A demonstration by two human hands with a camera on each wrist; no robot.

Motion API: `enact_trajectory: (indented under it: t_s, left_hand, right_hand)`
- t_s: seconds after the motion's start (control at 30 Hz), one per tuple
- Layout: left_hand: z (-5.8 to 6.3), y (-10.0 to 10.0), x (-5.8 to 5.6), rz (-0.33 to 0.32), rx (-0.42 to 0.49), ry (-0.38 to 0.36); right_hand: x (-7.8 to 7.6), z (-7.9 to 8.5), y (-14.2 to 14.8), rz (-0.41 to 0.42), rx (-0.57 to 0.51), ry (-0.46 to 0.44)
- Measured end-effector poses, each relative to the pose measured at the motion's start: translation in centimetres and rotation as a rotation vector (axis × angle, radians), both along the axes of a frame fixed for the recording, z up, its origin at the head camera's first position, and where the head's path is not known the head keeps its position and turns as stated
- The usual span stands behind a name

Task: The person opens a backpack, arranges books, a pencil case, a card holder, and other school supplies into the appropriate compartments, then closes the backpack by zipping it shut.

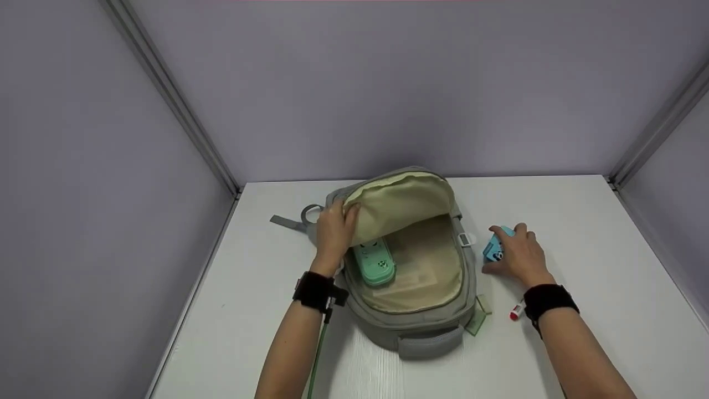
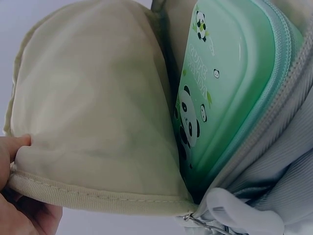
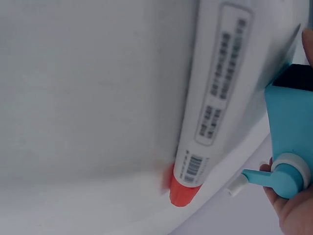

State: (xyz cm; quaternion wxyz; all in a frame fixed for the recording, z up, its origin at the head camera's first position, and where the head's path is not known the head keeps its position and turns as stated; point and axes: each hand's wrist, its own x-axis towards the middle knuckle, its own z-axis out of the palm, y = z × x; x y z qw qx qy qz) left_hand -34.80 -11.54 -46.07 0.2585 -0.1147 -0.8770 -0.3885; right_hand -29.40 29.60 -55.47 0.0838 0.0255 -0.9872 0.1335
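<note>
Clasping a blue sharpener (image 3: 288, 115), the right hand (image 1: 520, 256) is set with thumb and fingers on opposite sides of it — a small crank is seen jutting from the sharpener in the right wrist view. Nearer the body than this grip, a white marker (image 3: 215, 88) with a red end is laid on the white table (image 1: 221, 343), partly covered from above by the right wristband (image 1: 548, 302). To the left of the grip, a grey backpack (image 1: 382, 336) is laid open. Its pale yellow flap (image 1: 407, 205) is pinched at the edge and held raised by the left hand (image 1: 334, 230). Just below and right of that pinch, a green pencil case (image 1: 375, 269) printed with pandas is held inside the backpack — its far end hidden by the flap.
</note>
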Motion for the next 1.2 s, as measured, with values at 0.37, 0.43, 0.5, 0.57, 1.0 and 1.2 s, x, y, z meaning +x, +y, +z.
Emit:
enact_trajectory:
  t_s: [0.37, 0.43, 0.5, 0.57, 1.0, 1.2]
  left_hand:
    - [-0.1, -0.1, -0.1, -0.004, 0.008, 0.004]
    - [-0.2, 0.0, -0.1, -0.004, 0.011, 0.002]
    - [-0.3, 0.0, -0.1, -0.004, 0.011, 0.004]
    - [-0.3, 0.1, -0.1, -0.006, 0.010, 0.006]
    - [-0.1, 0.1, 0.2, -0.006, -0.012, -0.005]
    - [-0.3, 0.2, 0.2, -0.001, -0.013, -0.027]
  right_hand:
    - [0.0, 0.0, -0.2, 0.123, -0.021, 0.061]
    - [0.1, 0.1, -0.2, 0.153, -0.002, 0.080]
    - [0.3, 0.3, -0.3, 0.173, 0.021, 0.099]
    - [0.5, 0.4, -0.5, 0.177, 0.030, 0.106]
    - [2.0, 2.0, -1.3, 0.127, -0.126, -0.046]
    - [1.5, 2.5, -0.7, 0.073, -0.226, -0.148]
